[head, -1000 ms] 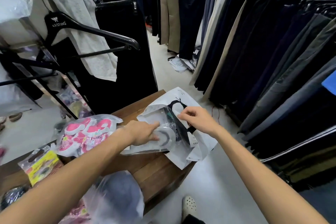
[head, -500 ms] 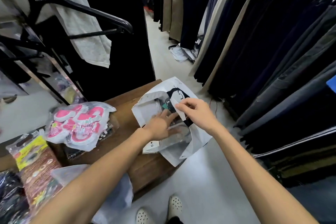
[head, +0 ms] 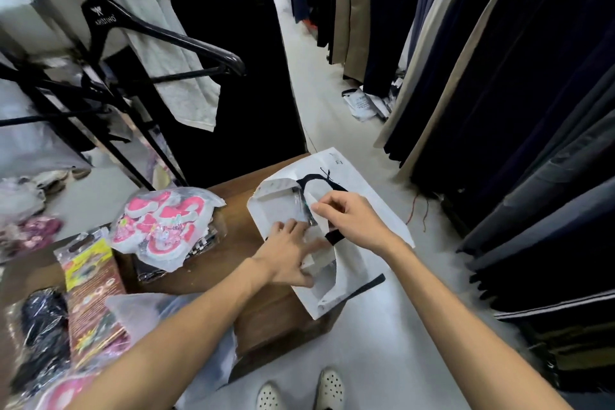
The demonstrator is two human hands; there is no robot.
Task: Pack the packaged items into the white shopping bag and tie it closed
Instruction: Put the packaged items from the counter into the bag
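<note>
Lying flat, left hand [head: 289, 255] has fingers spread, pressing a clear packaged item [head: 301, 210] into the mouth of the white shopping bag [head: 362, 183] at the wooden table's [head: 213, 263] far right corner. Right hand [head: 349, 220] pinches the bag's upper edge. Pink-and-white packet [head: 159, 223] sits left. Black hanger [head: 159, 33] beyond.

At mid-frame we see the shopping bag [head: 362, 183] lying on the right end of the table [head: 266, 316], its far edge hanging past the tabletop over the floor [head: 319, 100]. We find our left hand [head: 289, 260] at the bag's mouth, our right hand [head: 352, 220] just right of it, on the bag's handle [head: 332, 236]. Left of the bag lies a packet of slippers [head: 159, 226]; further packets [head: 90, 293] lie at lower left. Hanging trousers [head: 499, 76] fill the right side, a hanger [head: 159, 33] the upper left.
</note>
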